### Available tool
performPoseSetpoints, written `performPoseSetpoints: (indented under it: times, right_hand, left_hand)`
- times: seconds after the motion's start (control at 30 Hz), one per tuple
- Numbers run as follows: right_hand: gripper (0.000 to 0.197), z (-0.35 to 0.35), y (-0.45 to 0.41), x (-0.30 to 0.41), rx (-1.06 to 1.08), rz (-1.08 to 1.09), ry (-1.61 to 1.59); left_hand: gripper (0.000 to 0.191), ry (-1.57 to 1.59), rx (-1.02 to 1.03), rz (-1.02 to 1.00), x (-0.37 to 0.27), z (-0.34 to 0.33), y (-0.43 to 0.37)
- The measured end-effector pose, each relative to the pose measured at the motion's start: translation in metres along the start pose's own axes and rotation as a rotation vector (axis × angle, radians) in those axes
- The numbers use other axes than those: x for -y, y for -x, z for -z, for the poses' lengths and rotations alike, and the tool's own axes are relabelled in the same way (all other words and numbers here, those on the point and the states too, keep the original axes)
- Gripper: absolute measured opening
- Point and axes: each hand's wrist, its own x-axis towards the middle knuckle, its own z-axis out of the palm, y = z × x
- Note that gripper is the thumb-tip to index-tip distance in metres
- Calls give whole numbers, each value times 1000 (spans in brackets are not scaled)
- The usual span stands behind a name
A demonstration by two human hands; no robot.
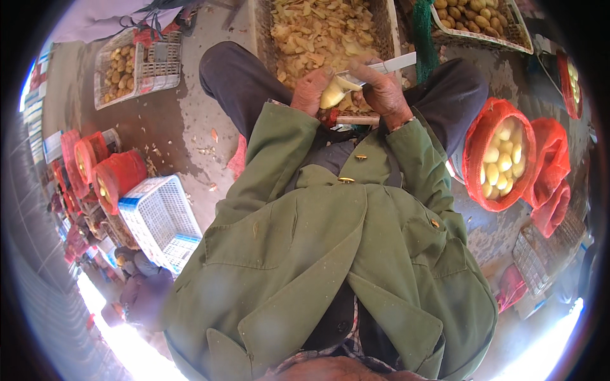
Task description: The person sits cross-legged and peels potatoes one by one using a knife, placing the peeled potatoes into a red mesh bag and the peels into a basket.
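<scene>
My left hand [312, 91] grips a partly peeled potato [332, 94] in front of my knees. A curl of peel hangs between the potato and my right hand [380, 89]. That hand is closed around a peeler or knife with a long pale, flat strip [399, 62] sticking out to the right; the exact tool cannot be told, and its working edge is partly hidden by the fingers. Both hands are above the near end of a plastic crate [395, 28] filled with potato peelings [319, 33].
A red mesh bag [472, 157] of peeled potatoes [504, 159] stands at right. Crates of unpeeled potatoes [472, 16] [120, 71] lie upper right and upper left. A white crate [167, 214], more red bags [126, 171] and a person [145, 285] are at left; a green mesh [424, 43] hangs near my right knee.
</scene>
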Motion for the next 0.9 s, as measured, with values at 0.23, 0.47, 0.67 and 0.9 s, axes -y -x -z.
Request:
performPoseSetpoints:
  times: [0.23,0.47,0.67,0.9]
  right_hand:
    - [18,27,7,5,-155,85,451]
    - [15,-24,21,13,9,150,428]
    - [14,-16,14,0,171,74,465]
    - [15,35,-1,13,-247,223,378]
  left_hand:
    - [56,250,194,-78,-23,-5,13]
    - [41,341,-134,166,-8,7,-3]
    - [43,311,-57,225,0,5,-1]
    - [44,489,316,1,-19,11,9]
